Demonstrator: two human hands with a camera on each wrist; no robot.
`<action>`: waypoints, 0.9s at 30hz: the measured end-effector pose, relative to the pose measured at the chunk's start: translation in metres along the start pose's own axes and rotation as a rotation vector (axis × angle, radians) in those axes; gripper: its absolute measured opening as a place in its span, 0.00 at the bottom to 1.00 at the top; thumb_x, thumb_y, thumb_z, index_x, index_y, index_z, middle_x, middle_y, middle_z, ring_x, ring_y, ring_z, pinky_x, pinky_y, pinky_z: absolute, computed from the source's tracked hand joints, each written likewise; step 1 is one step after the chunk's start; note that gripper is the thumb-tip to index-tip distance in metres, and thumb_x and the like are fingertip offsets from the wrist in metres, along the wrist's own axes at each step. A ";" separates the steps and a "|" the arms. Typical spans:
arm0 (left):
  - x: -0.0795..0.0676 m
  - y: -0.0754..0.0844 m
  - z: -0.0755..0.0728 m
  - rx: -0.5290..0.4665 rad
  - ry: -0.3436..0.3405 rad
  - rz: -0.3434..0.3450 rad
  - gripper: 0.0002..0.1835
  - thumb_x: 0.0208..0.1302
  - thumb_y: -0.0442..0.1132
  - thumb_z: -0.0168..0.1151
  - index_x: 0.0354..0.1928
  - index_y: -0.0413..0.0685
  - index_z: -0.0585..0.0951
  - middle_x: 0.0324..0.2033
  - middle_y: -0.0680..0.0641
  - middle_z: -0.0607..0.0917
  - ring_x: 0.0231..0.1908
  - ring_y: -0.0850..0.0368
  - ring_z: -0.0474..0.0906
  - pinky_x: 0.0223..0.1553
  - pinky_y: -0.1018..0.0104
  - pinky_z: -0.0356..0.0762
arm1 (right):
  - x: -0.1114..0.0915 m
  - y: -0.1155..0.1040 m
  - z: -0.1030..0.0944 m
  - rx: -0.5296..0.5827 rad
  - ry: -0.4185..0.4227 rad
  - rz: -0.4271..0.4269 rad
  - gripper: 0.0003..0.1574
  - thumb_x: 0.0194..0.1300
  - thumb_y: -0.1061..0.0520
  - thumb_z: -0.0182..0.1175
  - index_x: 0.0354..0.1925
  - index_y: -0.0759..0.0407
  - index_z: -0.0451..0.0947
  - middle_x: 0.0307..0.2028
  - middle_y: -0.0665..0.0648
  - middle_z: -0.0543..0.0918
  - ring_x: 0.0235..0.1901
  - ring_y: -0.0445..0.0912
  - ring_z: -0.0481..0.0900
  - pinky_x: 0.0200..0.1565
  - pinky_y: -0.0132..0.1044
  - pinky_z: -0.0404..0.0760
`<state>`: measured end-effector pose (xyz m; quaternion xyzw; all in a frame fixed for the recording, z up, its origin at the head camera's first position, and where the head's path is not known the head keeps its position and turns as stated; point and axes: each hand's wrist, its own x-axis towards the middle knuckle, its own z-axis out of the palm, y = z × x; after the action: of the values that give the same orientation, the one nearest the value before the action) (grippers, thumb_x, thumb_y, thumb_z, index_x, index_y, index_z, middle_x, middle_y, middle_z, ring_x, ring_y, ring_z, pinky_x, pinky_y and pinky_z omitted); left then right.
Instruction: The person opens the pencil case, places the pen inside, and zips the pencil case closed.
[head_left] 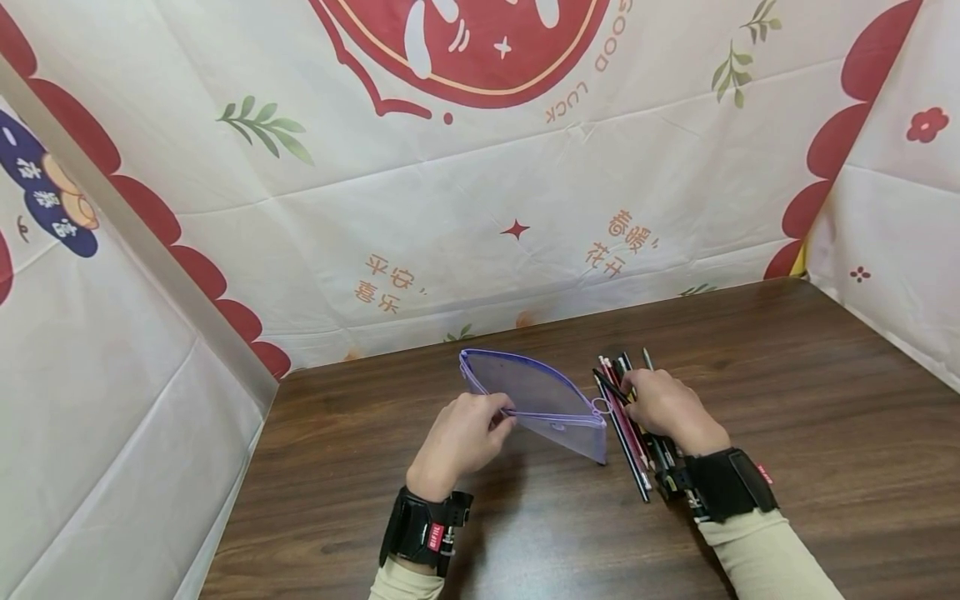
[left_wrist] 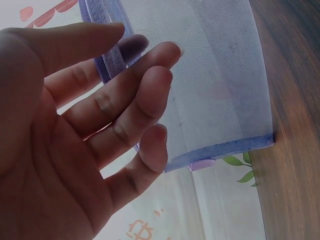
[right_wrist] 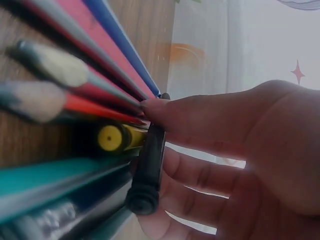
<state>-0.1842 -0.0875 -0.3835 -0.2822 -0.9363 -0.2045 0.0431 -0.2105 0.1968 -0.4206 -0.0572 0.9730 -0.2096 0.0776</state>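
A purple mesh zipper pouch (head_left: 562, 429) stands on edge on the table, its zipped mouth spread apart. My left hand (head_left: 467, 437) pinches the near zipper edge between thumb and index finger; the mesh (left_wrist: 215, 75) hangs beyond the fingers in the left wrist view. To the pouch's right lies a loose bundle of pencils (head_left: 622, 429) and pens. Over that bundle my right hand (head_left: 670, 407) pinches a black pen (right_wrist: 147, 170) between thumb and fingers. Sharpened pencils (right_wrist: 45, 102) and a yellow-ended pen (right_wrist: 111, 138) lie beside it in the right wrist view.
The dark wood table (head_left: 337, 500) meets a printed white cloth (head_left: 450, 208) along its back edge. A white cloth-covered panel (head_left: 135, 400) bounds the left side, and another cloth (head_left: 892, 250) hangs at the right. Black straps with small cameras circle both wrists.
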 end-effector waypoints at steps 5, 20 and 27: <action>0.000 0.000 0.000 -0.004 0.001 0.002 0.08 0.62 0.43 0.60 0.39 0.49 0.84 0.23 0.56 0.82 0.21 0.68 0.72 0.22 0.71 0.71 | 0.000 0.000 0.001 -0.001 -0.006 -0.002 0.15 0.59 0.61 0.59 0.45 0.65 0.76 0.36 0.66 0.82 0.27 0.51 0.74 0.27 0.46 0.73; -0.002 0.000 0.000 -0.013 0.006 -0.007 0.08 0.62 0.43 0.60 0.39 0.49 0.84 0.23 0.56 0.82 0.20 0.67 0.72 0.21 0.72 0.70 | 0.000 -0.005 -0.001 -0.005 -0.008 0.007 0.20 0.62 0.63 0.51 0.53 0.66 0.73 0.38 0.66 0.80 0.24 0.49 0.72 0.23 0.41 0.68; -0.001 0.001 0.000 -0.014 0.006 -0.007 0.08 0.63 0.43 0.59 0.39 0.50 0.84 0.23 0.56 0.82 0.20 0.68 0.72 0.21 0.72 0.69 | -0.002 -0.010 -0.009 -0.014 0.022 0.006 0.23 0.66 0.59 0.53 0.58 0.64 0.71 0.43 0.69 0.81 0.22 0.48 0.72 0.21 0.40 0.67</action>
<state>-0.1830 -0.0878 -0.3832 -0.2786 -0.9357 -0.2122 0.0429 -0.2095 0.1915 -0.4077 -0.0526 0.9754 -0.2032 0.0670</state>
